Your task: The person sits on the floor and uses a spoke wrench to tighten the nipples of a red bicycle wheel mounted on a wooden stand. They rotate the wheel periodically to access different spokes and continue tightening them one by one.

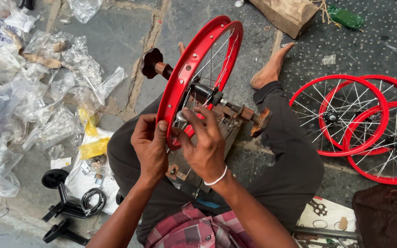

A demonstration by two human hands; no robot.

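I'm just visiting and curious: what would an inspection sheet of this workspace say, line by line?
Surface: stone floor, cracked and dusty; the person sits on it.
Job's things: red spoked wheel upright on a rusty axle stand between the legs.
Clutter: clear plastic bags at left; yellow bag; black training wheels; three more red wheels stacked at right; tools on a sheet.
Hands: left hand grips the rim's near edge; right hand has its fingers among the spokes.
Cables: black coil beside the training wheels.
Surroundings: wooden block, green bottle.
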